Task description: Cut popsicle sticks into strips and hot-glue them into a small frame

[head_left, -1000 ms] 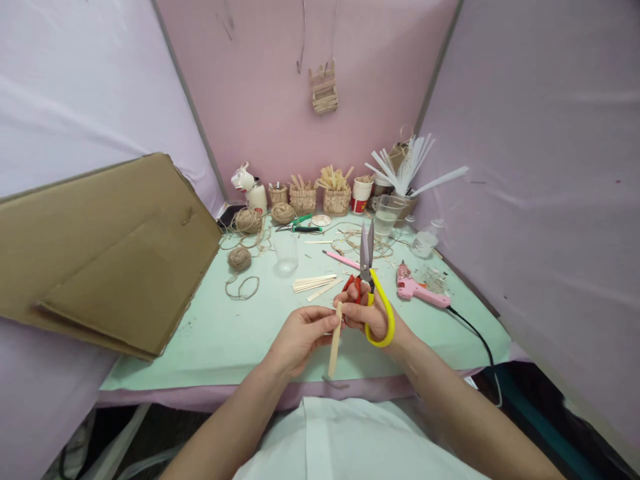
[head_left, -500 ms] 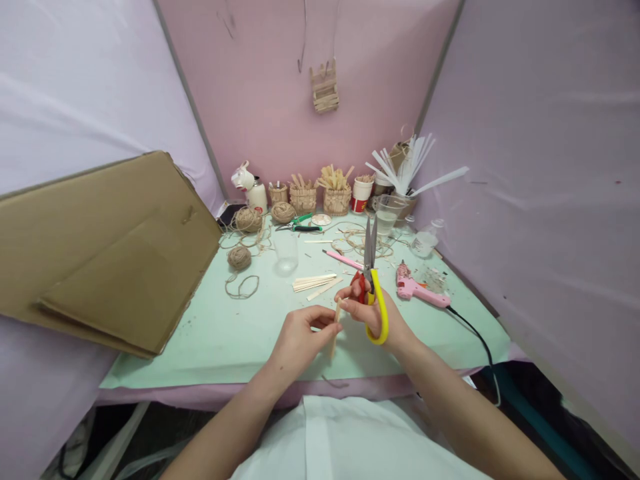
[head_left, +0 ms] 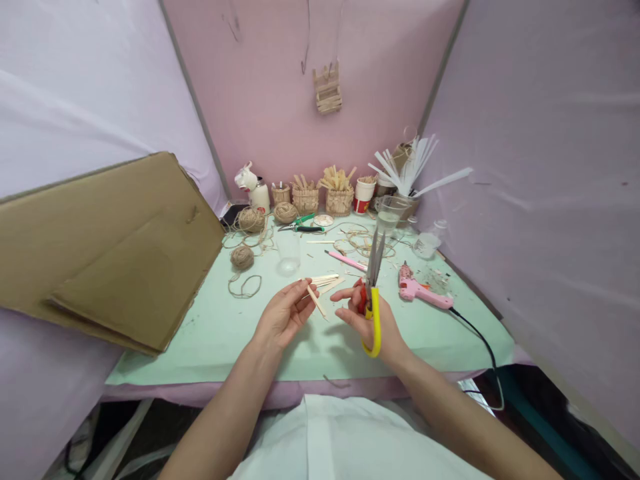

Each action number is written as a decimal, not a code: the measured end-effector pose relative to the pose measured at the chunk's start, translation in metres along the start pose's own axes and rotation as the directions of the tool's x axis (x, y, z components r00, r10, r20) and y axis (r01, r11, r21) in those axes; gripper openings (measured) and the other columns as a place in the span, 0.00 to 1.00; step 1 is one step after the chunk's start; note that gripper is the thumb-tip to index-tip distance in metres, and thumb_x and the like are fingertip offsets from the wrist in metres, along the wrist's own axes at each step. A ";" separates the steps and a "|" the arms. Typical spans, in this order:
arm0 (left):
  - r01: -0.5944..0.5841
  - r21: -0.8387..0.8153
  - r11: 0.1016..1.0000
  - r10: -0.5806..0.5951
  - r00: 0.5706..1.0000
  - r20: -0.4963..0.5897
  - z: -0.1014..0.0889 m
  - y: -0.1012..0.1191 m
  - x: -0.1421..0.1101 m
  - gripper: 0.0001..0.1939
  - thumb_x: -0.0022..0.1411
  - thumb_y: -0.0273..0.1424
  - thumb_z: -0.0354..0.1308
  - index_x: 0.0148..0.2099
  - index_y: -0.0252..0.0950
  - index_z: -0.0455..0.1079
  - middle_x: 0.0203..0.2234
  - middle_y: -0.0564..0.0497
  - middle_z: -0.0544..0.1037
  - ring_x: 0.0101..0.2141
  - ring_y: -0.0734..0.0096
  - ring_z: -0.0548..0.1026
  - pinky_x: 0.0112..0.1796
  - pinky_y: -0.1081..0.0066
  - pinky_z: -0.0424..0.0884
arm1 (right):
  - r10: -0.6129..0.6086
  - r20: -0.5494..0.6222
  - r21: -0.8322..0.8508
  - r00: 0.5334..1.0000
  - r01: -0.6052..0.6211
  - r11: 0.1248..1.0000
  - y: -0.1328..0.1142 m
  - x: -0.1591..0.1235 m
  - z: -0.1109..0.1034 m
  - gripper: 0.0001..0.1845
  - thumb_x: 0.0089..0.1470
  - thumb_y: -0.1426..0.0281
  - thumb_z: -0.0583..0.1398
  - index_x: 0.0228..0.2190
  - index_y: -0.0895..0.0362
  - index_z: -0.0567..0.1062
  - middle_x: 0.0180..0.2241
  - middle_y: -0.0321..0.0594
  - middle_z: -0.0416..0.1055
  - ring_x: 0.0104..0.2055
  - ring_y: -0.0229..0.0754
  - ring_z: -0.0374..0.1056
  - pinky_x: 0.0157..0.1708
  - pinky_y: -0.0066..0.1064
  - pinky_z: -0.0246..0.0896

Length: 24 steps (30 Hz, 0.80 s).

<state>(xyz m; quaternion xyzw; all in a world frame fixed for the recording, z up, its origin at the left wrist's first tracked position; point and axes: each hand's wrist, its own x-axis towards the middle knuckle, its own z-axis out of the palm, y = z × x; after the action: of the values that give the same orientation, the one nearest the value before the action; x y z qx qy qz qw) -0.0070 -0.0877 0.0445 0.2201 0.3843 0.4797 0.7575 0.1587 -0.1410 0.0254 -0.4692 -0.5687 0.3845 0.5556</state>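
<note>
My left hand (head_left: 283,316) pinches a thin wooden stick (head_left: 316,301) between its fingertips, above the mint-green table (head_left: 215,333). The stick points down to the right toward my other hand. My right hand (head_left: 367,319) grips a pair of scissors (head_left: 373,287) with a yellow and red handle. Their blades point up and away from me and are nearly closed. The index finger of that hand reaches left toward the stick without touching it. A small pile of wooden sticks (head_left: 320,281) lies on the table just beyond both hands.
A pink glue gun (head_left: 420,290) with a black cord lies to the right. Twine balls (head_left: 243,257), a clear cup (head_left: 289,252), green pliers (head_left: 300,225) and a pink pen (head_left: 345,260) lie behind. Baskets of sticks (head_left: 339,193) line the back wall. A cardboard sheet (head_left: 110,253) leans at left.
The left hand has turned the stick from hanging downward to slanting across its fingertips and moved left. The right hand has let go of the stick and lowered slightly with the scissors.
</note>
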 end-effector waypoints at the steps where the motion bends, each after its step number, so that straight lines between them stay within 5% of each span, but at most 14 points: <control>1: 0.006 -0.053 0.999 -0.007 1.000 -0.015 0.000 -0.002 0.002 0.04 0.55 0.23 0.60 0.35 0.30 0.74 0.27 0.49 0.78 0.28 0.77 0.77 0.30 0.80 0.75 | -0.018 -0.012 0.023 1.000 0.018 1.000 0.003 -0.003 0.004 0.18 0.47 0.65 0.64 0.25 0.53 0.57 0.37 0.38 0.73 0.21 0.32 0.52 0.24 0.29 0.52; 7: 0.026 -0.235 0.972 -0.040 0.998 -0.054 0.003 -0.013 0.004 0.05 0.58 0.19 0.55 0.35 0.27 0.72 0.26 0.47 0.78 0.27 0.76 0.77 0.28 0.80 0.76 | -0.144 -0.065 -0.094 0.987 0.138 0.986 0.014 -0.012 0.019 0.14 0.48 0.69 0.63 0.25 0.53 0.60 0.35 0.36 0.72 0.25 0.35 0.59 0.26 0.31 0.55; 14: 0.027 -0.275 0.961 -0.045 0.997 -0.059 0.003 -0.018 0.006 0.04 0.58 0.19 0.55 0.34 0.26 0.71 0.25 0.47 0.78 0.27 0.76 0.77 0.28 0.80 0.76 | -0.280 -0.100 -0.253 0.955 0.248 0.935 0.018 -0.012 0.022 0.10 0.49 0.71 0.62 0.34 0.52 0.67 0.34 0.34 0.71 0.18 0.31 0.50 0.23 0.29 0.55; 24: 0.058 -0.287 0.956 -0.069 0.997 -0.026 0.007 -0.021 0.004 0.05 0.59 0.19 0.54 0.34 0.27 0.71 0.25 0.48 0.77 0.26 0.77 0.76 0.29 0.81 0.76 | -0.360 -0.176 -0.289 0.916 0.301 0.909 0.015 -0.013 0.026 0.06 0.51 0.72 0.60 0.33 0.54 0.66 0.27 0.32 0.70 0.19 0.32 0.56 0.23 0.26 0.57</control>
<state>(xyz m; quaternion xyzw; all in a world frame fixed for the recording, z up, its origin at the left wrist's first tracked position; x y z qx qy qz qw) 0.0112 -0.0934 0.0320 0.0871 0.3310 0.5096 0.7894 0.1335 -0.1471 0.0050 -0.4738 -0.6185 0.1518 0.6082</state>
